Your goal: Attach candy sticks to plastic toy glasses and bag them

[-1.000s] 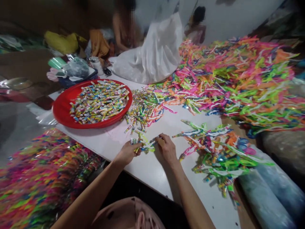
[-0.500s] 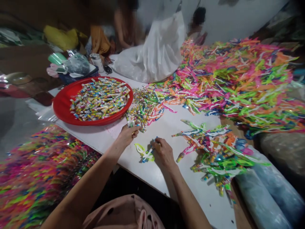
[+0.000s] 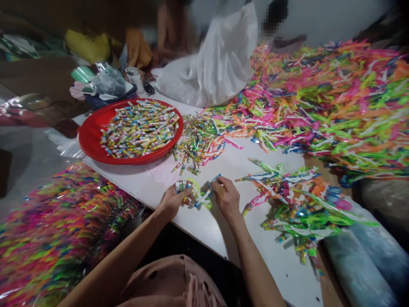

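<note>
My left hand [image 3: 173, 201] is closed around several small printed tubes in clear wrappers [image 3: 182, 186], just above the near part of the white table [image 3: 207, 228]. Between my hands is a ribbon-like plastic piece [image 3: 202, 198] in yellow-green, white and blue. The fingers of my right hand [image 3: 227, 197] pinch its blue upper end. My left fingertips are close to its other side; whether they touch it I cannot tell. To the right lies a loose bunch of tubes joined with coloured plastic pieces [image 3: 297, 200].
A red basin [image 3: 87, 136] full of wrapped tubes stands at left, with loose tubes [image 3: 198, 140] beside it. A large heap of coloured plastic pieces [image 3: 335, 98] covers the far right. Behind are a white sack [image 3: 220, 64] and a co-worker [image 3: 174, 34]. Plastic rolls [image 3: 358, 264] lie at right.
My left hand has come back from the loose tubes toward my right hand, carrying several tubes. The plastic piece is now lifted between both hands. The view has shifted slightly.
</note>
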A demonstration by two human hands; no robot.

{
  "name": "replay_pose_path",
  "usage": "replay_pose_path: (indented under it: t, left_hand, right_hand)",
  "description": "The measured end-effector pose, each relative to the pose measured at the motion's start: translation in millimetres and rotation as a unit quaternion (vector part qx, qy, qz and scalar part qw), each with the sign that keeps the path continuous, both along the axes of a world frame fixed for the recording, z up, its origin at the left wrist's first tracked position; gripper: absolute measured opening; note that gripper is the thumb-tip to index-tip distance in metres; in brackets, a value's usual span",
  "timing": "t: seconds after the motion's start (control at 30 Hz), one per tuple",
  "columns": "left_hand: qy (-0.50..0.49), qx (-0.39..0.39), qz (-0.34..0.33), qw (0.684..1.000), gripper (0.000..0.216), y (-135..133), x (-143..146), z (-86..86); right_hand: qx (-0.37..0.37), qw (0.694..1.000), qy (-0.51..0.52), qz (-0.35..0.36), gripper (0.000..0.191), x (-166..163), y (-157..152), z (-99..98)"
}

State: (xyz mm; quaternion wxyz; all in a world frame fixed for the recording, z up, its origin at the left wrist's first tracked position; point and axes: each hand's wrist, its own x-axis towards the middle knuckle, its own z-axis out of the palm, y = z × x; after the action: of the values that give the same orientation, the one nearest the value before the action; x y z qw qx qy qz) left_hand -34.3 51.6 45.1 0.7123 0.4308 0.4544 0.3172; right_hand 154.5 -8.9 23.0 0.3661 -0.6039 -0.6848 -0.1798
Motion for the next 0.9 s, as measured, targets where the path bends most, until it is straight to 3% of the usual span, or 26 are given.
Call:
replay_pose_path:
  t: [0.13, 0.2, 0.37, 0.5, 0.6, 0.67, 0.73, 0.8, 0.9]
  left_hand:
    - [-0.022, 0.054, -0.124, 0.991, 0.029, 11, 13, 12.7]
    - [0.002, 0.077, -0.12, 0.99, 0.024, 19, 14, 16.1]
    - [0.083, 0.148, 0.062, 0.984, 0.021, 40, 6, 16.0]
    - [0.176, 0.233, 0.208, 0.934, 0.012, 63, 1, 18.6]
    - [0.201, 0.27, 0.251, 0.908, 0.013, 75, -2, 23.2]
    - [0.184, 0.257, 0.189, 0.93, 0.014, 76, -3, 26.5]
    - [0.151, 0.23, 0.07, 0.959, 0.016, 69, 0, 29.9]
    - [0.121, 0.212, -0.041, 0.969, 0.019, 56, 5, 33.7]
    - [0.082, 0.218, -0.184, 0.955, 0.018, 34, 16, 39.5]
  right_hand:
    - [-0.046, 0.999, -0.012, 0.005, 0.025, -8, -5, 2.7]
    - [-0.077, 0.997, -0.017, -0.002, 0.027, -9, -8, 3.2]
    - [-0.133, 0.991, -0.021, 0.011, 0.025, -10, -9, -4.1]
    - [-0.153, 0.987, -0.055, 0.004, 0.019, -15, -6, -15.0]
    - [-0.209, 0.975, -0.07, -0.014, 0.016, -14, -2, -16.8]
    - [-0.235, 0.97, -0.03, -0.051, 0.015, -10, 3, -10.7]
    - [-0.237, 0.968, 0.063, -0.059, 0.023, -4, 10, 2.7]
    - [-0.225, 0.955, 0.193, -0.026, 0.037, 2, 17, 20.7]
    - [-0.24, 0.897, 0.365, 0.065, 0.044, 8, 25, 44.3]
